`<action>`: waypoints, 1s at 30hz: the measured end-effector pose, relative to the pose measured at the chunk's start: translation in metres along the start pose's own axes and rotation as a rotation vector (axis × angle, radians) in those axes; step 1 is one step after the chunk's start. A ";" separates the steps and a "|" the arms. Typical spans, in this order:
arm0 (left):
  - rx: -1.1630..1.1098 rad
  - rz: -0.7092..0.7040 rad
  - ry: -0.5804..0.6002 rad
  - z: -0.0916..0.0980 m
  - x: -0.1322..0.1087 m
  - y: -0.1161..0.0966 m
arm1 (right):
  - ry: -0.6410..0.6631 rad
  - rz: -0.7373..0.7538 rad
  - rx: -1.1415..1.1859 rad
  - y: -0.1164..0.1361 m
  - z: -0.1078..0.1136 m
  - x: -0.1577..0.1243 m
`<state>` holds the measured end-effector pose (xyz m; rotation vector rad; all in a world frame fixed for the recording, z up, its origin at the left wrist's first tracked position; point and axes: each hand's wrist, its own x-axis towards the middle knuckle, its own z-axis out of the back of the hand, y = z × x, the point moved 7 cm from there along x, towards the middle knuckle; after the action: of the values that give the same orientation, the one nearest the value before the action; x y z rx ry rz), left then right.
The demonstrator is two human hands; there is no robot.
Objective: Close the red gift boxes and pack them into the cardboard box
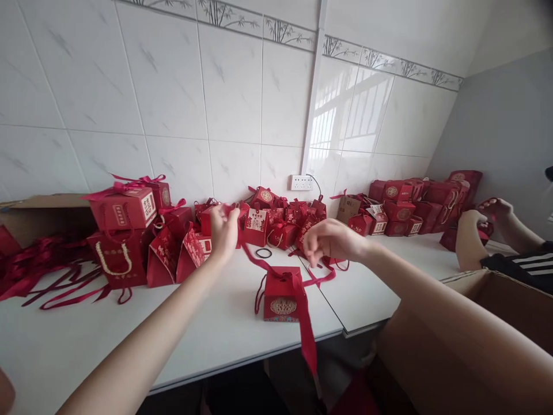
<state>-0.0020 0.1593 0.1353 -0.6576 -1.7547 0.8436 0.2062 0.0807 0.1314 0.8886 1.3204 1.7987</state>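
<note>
White marbled tiles line the wall behind a white counter, whose back edge is crowded with red gift boxes. One red gift box with a gold medallion sits upright near the counter's front edge, just left of the seam between two sections. A red satin ribbon lies across its top, one tail hanging over that edge. The left hand, raised beyond the box, appears to pinch a length of the ribbon between thumb and fingers, though blur softens the detail. The right hand has a loosely curled grip above another stretch of ribbon; whether it holds any, I cannot tell. Handling this well would mean drawing both lengths evenly and low, so the light-looking box neither tips nor slides, with the satin flat and untwisted and clear of the cord handle on the box's left side.
</note>
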 end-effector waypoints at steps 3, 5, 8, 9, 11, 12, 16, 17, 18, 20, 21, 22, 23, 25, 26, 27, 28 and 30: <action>0.314 -0.223 0.073 -0.003 -0.027 -0.006 | -0.134 0.043 -0.696 -0.025 0.005 0.007; 0.589 -0.357 0.344 -0.027 -0.061 -0.005 | -0.097 0.113 -0.978 -0.043 -0.006 0.016; 0.877 -0.357 0.693 -0.050 -0.107 0.016 | -0.015 0.137 -1.058 -0.066 -0.020 0.027; 0.934 -0.329 0.752 -0.051 -0.115 0.024 | 0.007 0.136 -1.073 -0.071 -0.023 0.029; 0.992 -0.237 0.824 -0.049 -0.122 0.041 | 0.051 0.131 -1.097 -0.075 -0.028 0.031; 0.997 -0.190 0.849 -0.047 -0.121 0.047 | 0.067 0.127 -1.104 -0.076 -0.030 0.031; 0.966 -0.085 0.941 -0.038 -0.109 0.059 | 0.091 0.086 -1.120 -0.075 -0.037 0.032; 0.961 -0.085 0.959 -0.037 -0.106 0.058 | 0.084 0.071 -1.122 -0.075 -0.039 0.033; 0.958 -0.083 0.974 -0.036 -0.103 0.057 | 0.073 0.055 -1.123 -0.075 -0.041 0.035; 0.954 -0.088 0.999 -0.035 -0.098 0.054 | 0.044 0.026 -1.111 -0.075 -0.044 0.037; 0.952 -0.095 1.007 -0.034 -0.097 0.052 | 0.030 0.009 -1.097 -0.075 -0.045 0.038; 0.951 -0.106 1.012 -0.034 -0.095 0.049 | 0.017 -0.011 -1.077 -0.075 -0.046 0.039; 0.948 -0.119 1.014 -0.033 -0.094 0.046 | 0.005 -0.034 -1.052 -0.076 -0.047 0.039; 0.939 -0.146 1.015 -0.032 -0.094 0.039 | -0.016 -0.088 -0.992 -0.077 -0.048 0.039; 0.933 -0.154 1.017 -0.032 -0.094 0.036 | -0.025 -0.112 -0.962 -0.078 -0.048 0.038; 0.925 -0.156 1.023 -0.031 -0.095 0.034 | -0.033 -0.130 -0.935 -0.078 -0.049 0.036; 0.915 -0.151 1.031 -0.030 -0.097 0.033 | -0.040 -0.142 -0.913 -0.078 -0.050 0.035; 0.890 -0.124 1.045 -0.029 -0.101 0.034 | -0.059 -0.148 -0.887 -0.078 -0.052 0.032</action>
<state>0.0582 0.1096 0.0579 -0.2640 -0.3876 0.8525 0.1574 0.1005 0.0477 0.3304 0.4196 1.9334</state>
